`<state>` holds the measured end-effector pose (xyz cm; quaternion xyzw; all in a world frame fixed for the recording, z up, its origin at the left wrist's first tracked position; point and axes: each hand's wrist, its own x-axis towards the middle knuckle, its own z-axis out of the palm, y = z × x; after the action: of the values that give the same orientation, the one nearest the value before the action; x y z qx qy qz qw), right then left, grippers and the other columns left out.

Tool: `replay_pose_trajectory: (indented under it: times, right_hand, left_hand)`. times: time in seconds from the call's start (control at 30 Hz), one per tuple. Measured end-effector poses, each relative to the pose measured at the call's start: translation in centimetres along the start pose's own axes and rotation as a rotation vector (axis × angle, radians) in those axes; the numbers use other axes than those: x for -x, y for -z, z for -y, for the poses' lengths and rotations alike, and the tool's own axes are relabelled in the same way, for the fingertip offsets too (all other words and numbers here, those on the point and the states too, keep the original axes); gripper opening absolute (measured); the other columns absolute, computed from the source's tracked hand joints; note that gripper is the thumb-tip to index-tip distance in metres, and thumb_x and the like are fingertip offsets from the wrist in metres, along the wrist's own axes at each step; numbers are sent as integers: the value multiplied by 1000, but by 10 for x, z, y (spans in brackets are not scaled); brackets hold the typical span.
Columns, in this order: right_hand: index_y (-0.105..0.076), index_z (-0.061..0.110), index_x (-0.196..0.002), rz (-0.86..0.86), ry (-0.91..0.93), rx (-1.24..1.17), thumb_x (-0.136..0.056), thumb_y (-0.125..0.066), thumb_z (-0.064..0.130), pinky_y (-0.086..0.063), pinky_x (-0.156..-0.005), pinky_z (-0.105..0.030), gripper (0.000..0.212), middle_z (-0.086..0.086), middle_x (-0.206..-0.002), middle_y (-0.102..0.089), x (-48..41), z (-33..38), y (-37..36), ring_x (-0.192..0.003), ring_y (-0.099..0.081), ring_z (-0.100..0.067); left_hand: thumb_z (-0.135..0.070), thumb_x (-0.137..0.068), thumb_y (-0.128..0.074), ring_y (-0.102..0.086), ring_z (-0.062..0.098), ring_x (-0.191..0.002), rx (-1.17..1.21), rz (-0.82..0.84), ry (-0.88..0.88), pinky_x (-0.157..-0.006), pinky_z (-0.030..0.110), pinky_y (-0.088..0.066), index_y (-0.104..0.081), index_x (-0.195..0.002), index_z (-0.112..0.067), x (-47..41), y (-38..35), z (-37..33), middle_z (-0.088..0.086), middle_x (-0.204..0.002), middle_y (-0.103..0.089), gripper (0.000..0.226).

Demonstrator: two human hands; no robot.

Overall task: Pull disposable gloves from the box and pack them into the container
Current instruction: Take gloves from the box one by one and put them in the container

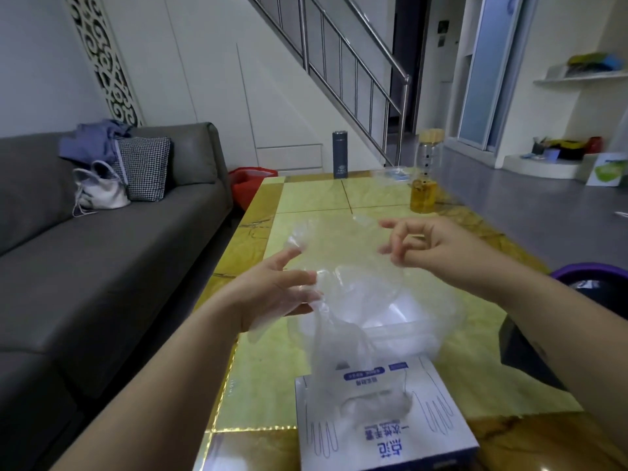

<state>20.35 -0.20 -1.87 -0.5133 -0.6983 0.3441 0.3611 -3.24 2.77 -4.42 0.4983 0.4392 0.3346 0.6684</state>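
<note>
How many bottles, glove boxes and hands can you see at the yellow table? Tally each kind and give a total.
Bottles: 2, the dark flask and the glass bottle of amber liquid.
Glove boxes: 1.
Hands: 2, the left hand and the right hand, both pinching a clear glove.
Total: 5.

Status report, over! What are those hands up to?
Left hand, right hand both pinch clear glove. Glove spread above container, not in yet. Nothing blocking.

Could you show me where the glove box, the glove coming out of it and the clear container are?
glove box (436, 414), head view, printed top face right of the opening.
glove (331, 345), head view, strand rising from the box opening.
clear container (407, 341), head view, front wall behind the box.
</note>
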Motion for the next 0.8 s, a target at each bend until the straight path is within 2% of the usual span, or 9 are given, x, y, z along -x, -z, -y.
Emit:
replay_pose_trajectory:
  times: [0.13, 0.27, 0.33, 0.43, 0.53, 0.57, 0.63, 0.7, 0.8]
  right_hand:
    - [-67, 43, -104, 201, -53, 172, -83, -71, 24, -43, -92, -21, 28, 22, -115, -60, -13, -2, -4, -99, -61, 8]
    - [-55, 40, -128, 180, -107, 257, -81, -73, 22, -42, -94, -26, 53, 26, -110, -58, -30, -1, -3, -92, -60, 5]
    - [-46, 35, -138, 185, -136, 253, -81, -73, 20, -39, -90, -21, 65, 24, -130, -45, -37, -3, 5, -87, -63, 3]
    - [-35, 30, -146, 188, -220, 371, -82, -73, 18, -39, -79, -14, 76, 14, -149, -35, -42, -15, 15, -89, -61, -4]
    - [-29, 25, -149, 231, -284, 484, -83, -72, 18, -40, -75, -16, 79, 9, -151, -33, -45, -31, 8, -81, -65, -2]
    - [-28, 24, -149, 245, -293, 513, -82, -73, 18, -43, -73, -16, 81, 7, -150, -36, -47, -36, 5, -77, -67, -2]
    - [-27, 23, -149, 272, -311, 567, -81, -73, 18, -47, -72, -18, 82, 2, -141, -48, -52, -46, -1, -70, -68, -1]
    - [-25, 22, -150, 303, -338, 625, -81, -73, 16, -49, -71, -19, 84, -3, -128, -60, -56, -55, -7, -70, -68, -2]
    - [-19, 18, -151, 369, -372, 744, -83, -70, 12, -49, -68, -18, 85, -7, -128, -59, -57, -65, -15, -74, -68, -6]
  left_hand:
    - [2, -89, -55, -66, 22, -79, -31, 69, 25, -62, 28, -57, -38, -138, -28, -14, 0, -4, 13, -102, -59, 60]
    - [1, -90, -54, -60, 25, -93, -34, 137, 61, -61, 27, -57, -42, -129, -28, -27, 2, -9, 6, -89, -69, 50]
    - [-4, -89, -59, -64, 18, -86, -244, 90, 94, -61, 25, -56, -37, -140, -28, -37, 16, -14, 4, -98, -65, 61]
    - [-15, -88, -66, -65, 16, -90, -862, -251, 84, -74, 28, -56, -35, -145, -26, -50, 47, -29, 4, -107, -65, 66]
    - [-20, -90, -61, -57, 15, -102, -1421, -584, -279, -78, 28, -49, -44, -139, -25, -51, 45, -40, 0, -122, -58, 52]
    - [-20, -91, -60, -55, 11, -102, -1417, -530, -456, -80, 25, -47, -47, -136, -28, -48, 31, -43, -4, -122, -56, 47]
    - [-25, -91, -59, -53, 5, -103, -1431, -161, -568, -84, 17, -43, -51, -131, -32, -42, -6, -41, -11, -121, -56, 41]
    - [-33, -92, -57, -51, 10, -116, -1600, 187, -346, -95, 21, -37, -50, -134, -30, -45, -36, -22, -8, -134, -53, 42]
    - [-39, -94, -54, -36, 19, -135, -1861, 370, 32, -109, 36, -29, -42, -142, -26, -59, -46, 3, -3, -148, -39, 51]
